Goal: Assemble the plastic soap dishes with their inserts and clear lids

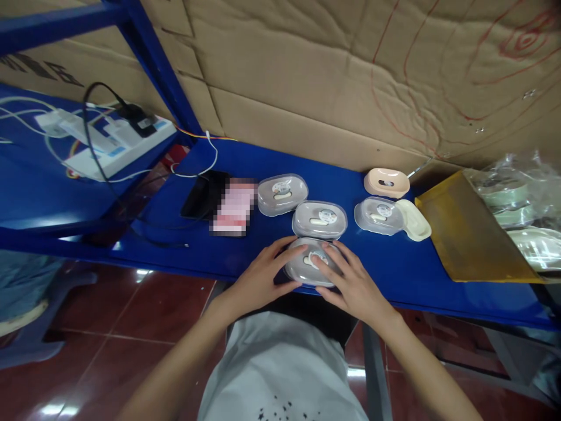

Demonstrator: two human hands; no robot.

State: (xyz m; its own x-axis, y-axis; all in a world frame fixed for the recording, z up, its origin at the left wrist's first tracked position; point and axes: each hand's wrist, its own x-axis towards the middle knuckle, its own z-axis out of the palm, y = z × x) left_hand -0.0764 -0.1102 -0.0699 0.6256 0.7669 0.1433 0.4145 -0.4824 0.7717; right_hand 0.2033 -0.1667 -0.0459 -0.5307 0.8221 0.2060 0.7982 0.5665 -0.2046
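We have the nearest translucent container (pixel 309 273) at the near edge of the blue surface (pixel 214 254); our left grip (pixel 265 268) and right grip (pixel 357 285) clasp it from either side; a second container (pixel 313 222) sits just behind it, a third container (pixel 284 197) farther back; a peach box (pixel 383 189) stands off right.

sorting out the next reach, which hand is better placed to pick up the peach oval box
Probably the right hand: the peach oval box sits on that side, nearer it than the left hand. Both hands are on the front oval box.
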